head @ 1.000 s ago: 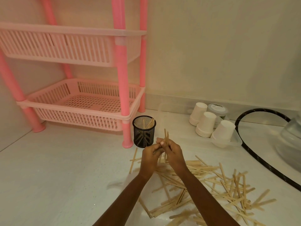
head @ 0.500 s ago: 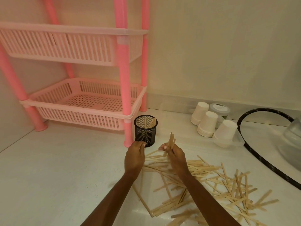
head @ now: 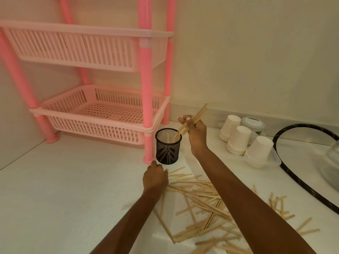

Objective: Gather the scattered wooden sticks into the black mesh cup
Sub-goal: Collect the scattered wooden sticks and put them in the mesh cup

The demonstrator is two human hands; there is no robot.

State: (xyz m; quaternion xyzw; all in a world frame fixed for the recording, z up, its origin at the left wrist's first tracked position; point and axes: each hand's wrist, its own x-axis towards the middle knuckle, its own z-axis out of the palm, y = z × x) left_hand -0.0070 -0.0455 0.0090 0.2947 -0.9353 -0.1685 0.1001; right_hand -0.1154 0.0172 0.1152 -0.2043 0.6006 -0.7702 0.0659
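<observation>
The right hand [head: 195, 132] is raised just beside the rim of the black mesh cup [head: 168, 151]. Its fingers [head: 183, 120] are pinched round a small bundle of wooden sticks [head: 199, 114]. The bundle is tilted: its upper ends point up and right toward the wall, and its lower ends reach the right edge of the cup's mouth (whether they touch the rim I cannot tell). A few sticks inside the cup [head: 167, 137] lean against the mesh and show through it as pale lines.

The left hand [head: 155, 178] is low over the white floor [head: 64, 189], just in front of the cup and apart from it, with its back turned up to the camera. Its fingers curl downward and are mostly hidden under the hand, so I cannot tell whether they grip a stick or nothing.

The scattered sticks [head: 198, 191] lie flat and criss-crossed on the floor, from just beside the left hand out to the right, and partly under the right forearm.

The cup stands upright just beside the front leg of a pink rack [head: 146, 88] with two slatted baskets. To the right, near the wall, stand stacks of white paper cups [head: 238, 140] turned mouth down, with a lidded tub [head: 254, 123] behind them. A black hoop [head: 293, 178] lies on the floor further right.
</observation>
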